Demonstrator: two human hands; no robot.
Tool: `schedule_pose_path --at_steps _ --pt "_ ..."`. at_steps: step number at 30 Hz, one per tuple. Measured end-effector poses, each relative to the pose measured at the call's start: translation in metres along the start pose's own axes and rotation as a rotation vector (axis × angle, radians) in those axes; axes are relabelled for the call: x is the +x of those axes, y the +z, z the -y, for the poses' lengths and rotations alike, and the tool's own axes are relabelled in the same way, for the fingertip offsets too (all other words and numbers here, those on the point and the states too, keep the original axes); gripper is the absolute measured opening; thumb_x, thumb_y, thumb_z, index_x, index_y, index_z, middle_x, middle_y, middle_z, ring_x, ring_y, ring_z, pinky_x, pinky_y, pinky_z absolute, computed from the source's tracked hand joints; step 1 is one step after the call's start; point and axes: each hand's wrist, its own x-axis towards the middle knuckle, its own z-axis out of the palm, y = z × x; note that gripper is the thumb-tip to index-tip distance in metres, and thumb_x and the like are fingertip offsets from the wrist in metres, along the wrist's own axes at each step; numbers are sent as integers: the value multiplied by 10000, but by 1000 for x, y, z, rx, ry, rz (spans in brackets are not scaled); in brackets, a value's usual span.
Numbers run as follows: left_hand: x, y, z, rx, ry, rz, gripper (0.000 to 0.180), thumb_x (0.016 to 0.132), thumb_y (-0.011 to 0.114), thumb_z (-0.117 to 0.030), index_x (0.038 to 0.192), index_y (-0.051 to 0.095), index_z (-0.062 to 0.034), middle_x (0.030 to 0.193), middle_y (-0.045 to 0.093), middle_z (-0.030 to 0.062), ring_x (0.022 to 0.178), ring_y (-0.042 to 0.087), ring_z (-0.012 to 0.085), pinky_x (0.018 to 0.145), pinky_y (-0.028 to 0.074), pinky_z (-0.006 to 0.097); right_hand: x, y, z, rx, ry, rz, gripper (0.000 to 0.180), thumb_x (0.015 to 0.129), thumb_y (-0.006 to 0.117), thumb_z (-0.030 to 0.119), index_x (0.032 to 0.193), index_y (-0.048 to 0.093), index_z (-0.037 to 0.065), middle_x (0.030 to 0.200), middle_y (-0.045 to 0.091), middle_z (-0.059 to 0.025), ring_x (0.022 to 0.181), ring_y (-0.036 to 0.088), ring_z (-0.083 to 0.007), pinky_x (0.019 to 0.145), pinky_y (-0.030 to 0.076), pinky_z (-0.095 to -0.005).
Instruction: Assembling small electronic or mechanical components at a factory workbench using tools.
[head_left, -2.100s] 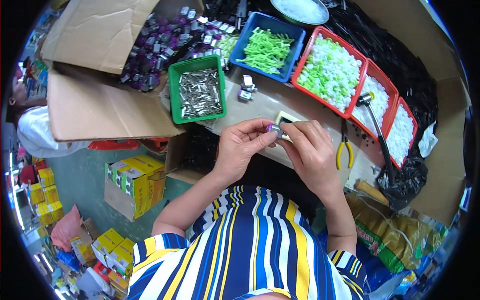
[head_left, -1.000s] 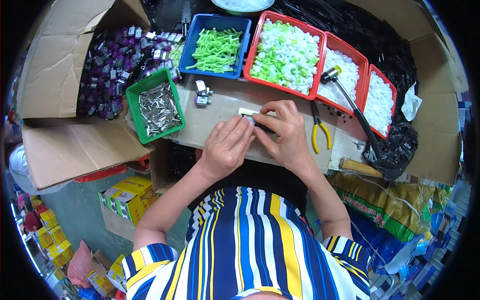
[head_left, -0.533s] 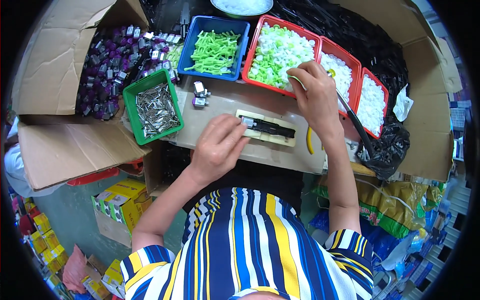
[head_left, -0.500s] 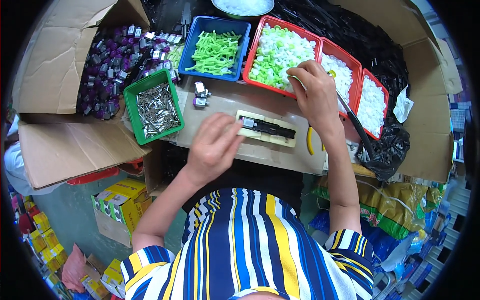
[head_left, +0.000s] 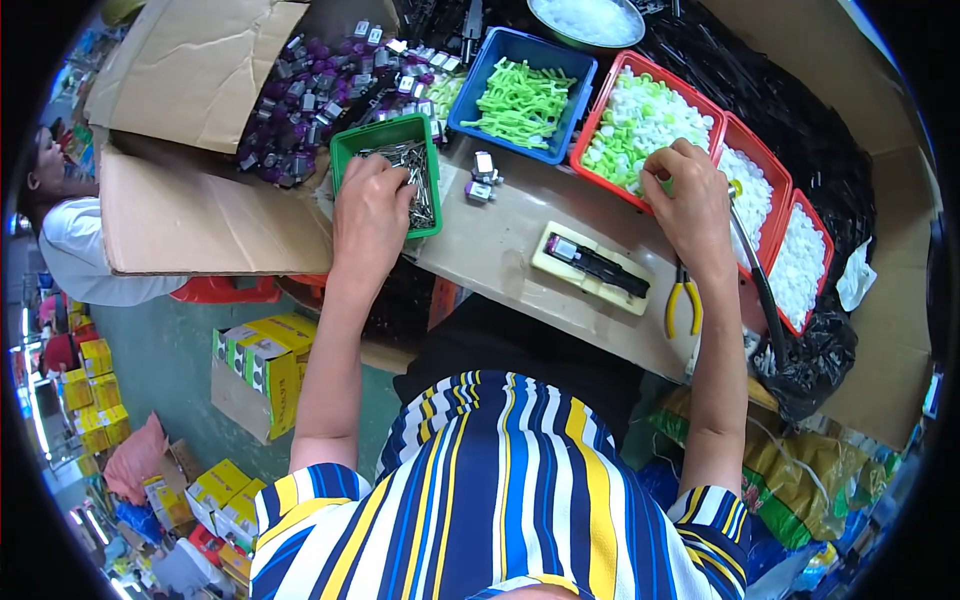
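My left hand (head_left: pixel 370 212) reaches into a green bin (head_left: pixel 432 160) of thin metal pins (head_left: pixel 408 158). Its fingers curl down among the pins; what they grip, if anything, is hidden. My right hand (head_left: pixel 690 205) hovers at the near edge of a red bin (head_left: pixel 600 105) of small green and white plastic pieces (head_left: pixel 650 112). Thumb and forefinger are pinched together, with a bit of green at their tips too small to name. Between the hands, a cream holder block (head_left: pixel 552 265) cradles a long black plastic part (head_left: pixel 610 272) with a silver-and-purple piece (head_left: pixel 562 247) at its left end.
Two small silver blocks (head_left: pixel 481 178) lie near a blue bin (head_left: pixel 555 150) of green plastic strips. Yellow-handled pliers (head_left: pixel 684 303) and a dark curved tube (head_left: pixel 765 290) are at right. Two red bins (head_left: pixel 780 215) hold white pieces. Purple-and-silver parts (head_left: pixel 300 110) fill a carton at left.
My left hand has moved from beside the cream block leftward into the green pin bin. My right hand stays by the red bin, still pinched. The whole view has shifted and turned slightly.
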Motion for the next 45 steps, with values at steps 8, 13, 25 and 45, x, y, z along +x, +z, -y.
schedule_pose_path --at_steps 8,13,25,45 --pt "5 -2 6 -117 -16 -37 63 786 708 -18 825 711 31 837 647 142 832 603 337 753 482 436 -6 -8 9 325 60 -94 58 834 659 8 830 625 -40 780 620 -93 726 593 -172 704 494 -306" --pt "-2 -21 -23 -247 -12 -130 75 841 677 -34 867 708 29 828 659 140 813 610 315 736 483 410 -20 -1 38 741 165 -75 65 867 668 22 883 632 -30 838 651 -27 783 571 -76 752 474 -251" --pt "-30 -1 -104 -714 129 -5 62 804 717 -19 841 706 30 774 660 110 722 607 240 652 474 340 -58 18 75 964 193 -107 95 856 690 -46 932 633 -53 952 678 -92 887 619 -112 814 504 -256" --pt "-29 12 -117 -734 189 15 80 754 717 2 828 689 17 756 636 115 711 580 279 637 480 372 -73 15 64 871 127 -165 114 817 676 -77 917 633 -45 919 684 -86 843 635 -122 786 508 -257"
